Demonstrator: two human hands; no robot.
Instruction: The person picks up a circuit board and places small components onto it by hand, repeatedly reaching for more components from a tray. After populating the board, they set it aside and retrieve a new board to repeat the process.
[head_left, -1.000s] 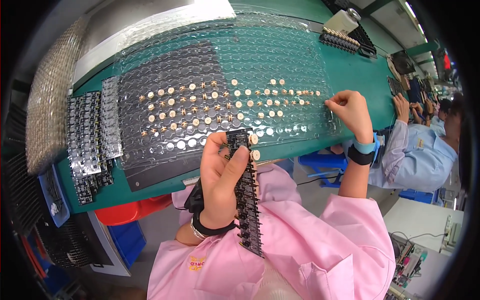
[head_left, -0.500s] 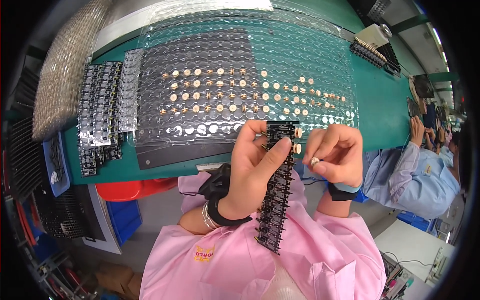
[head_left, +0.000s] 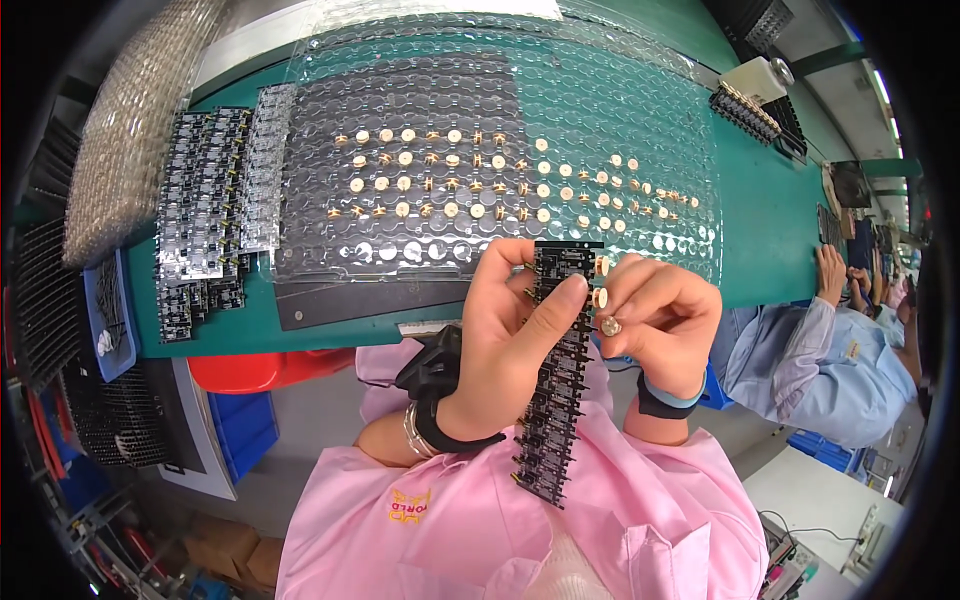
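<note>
My left hand (head_left: 500, 355) grips a long black circuit board panel (head_left: 550, 410) near its upper end, thumb across the face. Two round cream-and-copper spool-shaped parts (head_left: 600, 298) stick out from the panel's right edge near the top. Close beside that edge, my right hand (head_left: 668, 318) pinches another small round part (head_left: 611, 326) between thumb and fingertips. Beyond both hands lies a clear plastic blister tray (head_left: 620, 90) whose pockets hold many of the same spool-shaped parts (head_left: 404, 158), some face up and some on their sides.
Stacked circuit board panels (head_left: 200, 190) lie left of the tray on the green table (head_left: 750, 230). Farther left are piled clear trays (head_left: 140, 140) and a blue bin (head_left: 112, 320). A red stool (head_left: 250, 370) sits below the table edge. A co-worker in blue (head_left: 810, 360) works at right.
My right hand has moved left with the small round part, closer to the panel's edge. My left hand keeps its grip on the panel. The view has shifted slightly.
</note>
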